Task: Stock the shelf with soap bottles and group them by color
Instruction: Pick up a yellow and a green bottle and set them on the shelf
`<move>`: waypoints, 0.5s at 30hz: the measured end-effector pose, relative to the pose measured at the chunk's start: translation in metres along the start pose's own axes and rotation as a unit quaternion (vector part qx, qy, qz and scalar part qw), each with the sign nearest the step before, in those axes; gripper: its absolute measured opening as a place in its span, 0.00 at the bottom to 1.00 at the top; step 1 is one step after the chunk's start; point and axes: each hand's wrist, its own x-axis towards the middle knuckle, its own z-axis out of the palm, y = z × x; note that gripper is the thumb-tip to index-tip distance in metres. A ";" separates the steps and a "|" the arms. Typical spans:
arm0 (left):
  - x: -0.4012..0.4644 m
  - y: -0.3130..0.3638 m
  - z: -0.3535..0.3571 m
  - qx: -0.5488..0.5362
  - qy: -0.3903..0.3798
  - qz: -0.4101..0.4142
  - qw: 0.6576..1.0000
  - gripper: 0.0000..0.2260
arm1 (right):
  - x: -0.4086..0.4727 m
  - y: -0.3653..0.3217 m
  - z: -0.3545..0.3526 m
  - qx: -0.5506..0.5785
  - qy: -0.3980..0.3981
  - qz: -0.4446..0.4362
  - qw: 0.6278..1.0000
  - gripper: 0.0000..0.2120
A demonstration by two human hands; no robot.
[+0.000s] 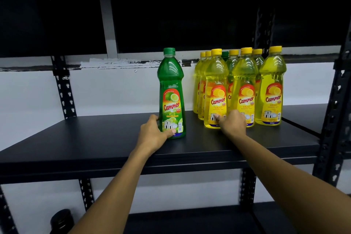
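A green lime soap bottle [171, 89] stands upright on the black shelf board [95, 138]. My left hand [154, 133] grips its base, thumb across the front and fingers round the back. To the right stand several yellow lemon soap bottles [245, 85] in a tight cluster. A second green bottle [225, 55] shows only its cap behind them. My right hand [232, 122] reaches between the two front yellow bottles at their bases, fingers curled toward the left one [215, 89]; whether it grips that bottle is unclear.
Black perforated uprights [64, 87] frame the rack at left and right [330, 119]. A dark shelf runs overhead and a lower shelf [190, 222] lies below. A dark round object [61, 220] sits at the bottom left. White wall is behind.
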 end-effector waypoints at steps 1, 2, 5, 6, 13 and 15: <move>0.000 0.000 -0.003 0.000 -0.013 -0.005 1.000 0.30 | -0.002 0.000 -0.001 0.017 0.008 0.014 1.000 0.18; 0.000 -0.001 -0.006 0.008 -0.027 -0.010 1.000 0.30 | -0.006 -0.001 -0.004 0.042 0.019 0.028 0.999 0.19; 0.003 -0.012 -0.023 0.100 -0.052 -0.016 0.993 0.25 | -0.018 -0.005 -0.003 0.125 0.015 0.047 0.991 0.21; 0.003 -0.017 -0.031 0.134 -0.051 -0.020 0.989 0.22 | -0.024 -0.008 0.000 0.159 -0.010 0.045 0.986 0.20; 0.006 -0.034 -0.059 0.251 -0.098 -0.063 0.961 0.27 | -0.074 -0.053 0.034 0.241 -0.200 -0.015 0.950 0.31; 0.008 -0.035 -0.059 0.287 -0.106 -0.061 0.950 0.26 | -0.083 -0.066 0.046 0.228 -0.190 -0.033 0.954 0.31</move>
